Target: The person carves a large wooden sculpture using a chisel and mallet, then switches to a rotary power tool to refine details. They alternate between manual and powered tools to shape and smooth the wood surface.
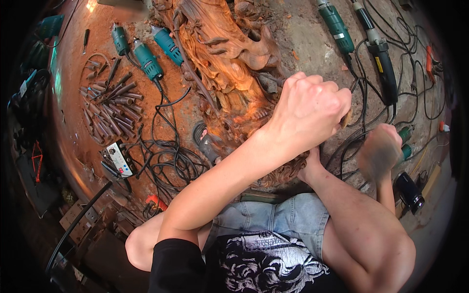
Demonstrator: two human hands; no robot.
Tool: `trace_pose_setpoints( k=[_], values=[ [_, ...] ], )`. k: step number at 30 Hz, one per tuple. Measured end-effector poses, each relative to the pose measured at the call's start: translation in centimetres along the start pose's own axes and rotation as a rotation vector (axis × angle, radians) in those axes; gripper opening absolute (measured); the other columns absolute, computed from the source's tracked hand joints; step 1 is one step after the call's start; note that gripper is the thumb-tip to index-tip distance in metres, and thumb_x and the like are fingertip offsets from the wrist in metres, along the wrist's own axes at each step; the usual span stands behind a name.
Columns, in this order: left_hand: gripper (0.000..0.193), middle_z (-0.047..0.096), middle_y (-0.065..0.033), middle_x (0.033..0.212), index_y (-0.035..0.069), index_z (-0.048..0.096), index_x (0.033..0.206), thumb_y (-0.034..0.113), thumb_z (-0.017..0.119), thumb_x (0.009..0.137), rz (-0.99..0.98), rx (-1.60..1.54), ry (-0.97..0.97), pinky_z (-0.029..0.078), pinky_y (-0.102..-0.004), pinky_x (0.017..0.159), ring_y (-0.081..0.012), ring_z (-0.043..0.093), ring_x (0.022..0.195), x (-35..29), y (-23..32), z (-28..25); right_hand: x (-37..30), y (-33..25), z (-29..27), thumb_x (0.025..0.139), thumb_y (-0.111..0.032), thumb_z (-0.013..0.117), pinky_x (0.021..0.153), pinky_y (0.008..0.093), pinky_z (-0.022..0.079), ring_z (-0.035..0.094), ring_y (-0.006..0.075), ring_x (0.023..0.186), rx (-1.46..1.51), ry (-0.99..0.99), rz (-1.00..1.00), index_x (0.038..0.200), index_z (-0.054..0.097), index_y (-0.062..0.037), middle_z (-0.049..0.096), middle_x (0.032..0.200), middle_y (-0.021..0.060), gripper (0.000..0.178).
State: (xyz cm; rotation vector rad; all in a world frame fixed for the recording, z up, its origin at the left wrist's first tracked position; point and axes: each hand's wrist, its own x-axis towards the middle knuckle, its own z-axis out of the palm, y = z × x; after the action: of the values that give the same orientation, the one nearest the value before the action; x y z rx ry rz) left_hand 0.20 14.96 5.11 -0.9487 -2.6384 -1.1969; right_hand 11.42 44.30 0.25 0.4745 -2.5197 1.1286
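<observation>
A carved wooden sculpture (229, 44) in orange-brown wood, with drapery-like folds and deep hollows, lies in front of me between my legs. My left hand (312, 110) is closed in a fist over its right side. From that fist a thin dark chisel (270, 78) runs left to the wood; its handle is mostly hidden, with a tan end showing below the fingers. Off to the right, lower and apart from the chisel, my right hand (389, 132) grips a mallet (375, 158). Motion blurs the mallet's brownish-grey head, and the right fingers show only in part.
Left of the sculpture lie green power grinders (147, 59), a pile of chisels (112, 110), tangled black cables (171, 158) and a white control box (119, 159). At right are another green grinder (337, 29), a long black power tool (383, 68) and a dark can (409, 192).
</observation>
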Motion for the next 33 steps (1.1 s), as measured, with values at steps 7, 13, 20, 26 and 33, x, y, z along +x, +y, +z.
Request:
trace_pose_setpoints(
  k=[7,13,20,26,33],
  values=[
    [0.014,0.060,-0.0028,0.070,0.011,0.066,0.082,0.011,0.074,0.071,0.038,0.056,-0.119,0.046,-0.0395,0.066,-0.0247,0.062,0.070,-1.5,0.0,-0.6,2.1,-0.6,-0.2,0.074,0.003,0.083,0.077,0.0376,0.056,0.068,0.0306,0.086,-0.013,-0.044,-0.035,0.122,0.055,-0.0021,0.069,0.100,0.0173,0.056],
    [0.014,0.063,-0.0048,0.071,0.010,0.061,0.076,0.015,0.074,0.071,0.070,0.041,-0.145,0.046,-0.0403,0.071,-0.0252,0.065,0.075,-2.8,-0.1,-0.8,3.6,-2.0,0.8,0.077,0.011,0.079,0.073,0.0370,0.058,0.070,0.0304,0.083,-0.248,-0.169,-0.069,0.122,0.049,-0.0067,0.067,0.095,0.0163,0.057],
    [0.011,0.060,-0.0010,0.070,0.013,0.071,0.088,0.016,0.077,0.079,0.073,0.077,-0.182,0.045,-0.0378,0.068,-0.0219,0.062,0.071,-2.6,-0.3,-1.1,1.4,-0.8,2.4,0.072,0.003,0.086,0.073,0.0416,0.059,0.071,0.0340,0.084,-0.120,0.118,-0.102,0.121,0.057,-0.0036,0.070,0.100,0.0186,0.057],
    [0.009,0.061,-0.0015,0.070,0.013,0.070,0.087,0.014,0.075,0.079,0.086,0.037,-0.158,0.047,-0.0385,0.069,-0.0235,0.063,0.071,-2.1,-1.0,-1.3,2.2,1.9,2.4,0.068,-0.002,0.088,0.076,0.0426,0.058,0.071,0.0341,0.089,-0.191,-0.096,-0.154,0.126,0.056,-0.0021,0.069,0.108,0.0184,0.066],
    [0.015,0.064,-0.0035,0.070,0.011,0.065,0.080,0.011,0.076,0.070,0.072,0.048,-0.188,0.050,-0.0408,0.074,-0.0265,0.067,0.077,-2.8,-1.4,-1.7,2.4,-0.1,2.5,0.068,-0.002,0.089,0.082,0.0409,0.058,0.071,0.0317,0.093,-0.162,-0.055,-0.022,0.127,0.055,-0.0017,0.070,0.110,0.0165,0.068]
  ],
)
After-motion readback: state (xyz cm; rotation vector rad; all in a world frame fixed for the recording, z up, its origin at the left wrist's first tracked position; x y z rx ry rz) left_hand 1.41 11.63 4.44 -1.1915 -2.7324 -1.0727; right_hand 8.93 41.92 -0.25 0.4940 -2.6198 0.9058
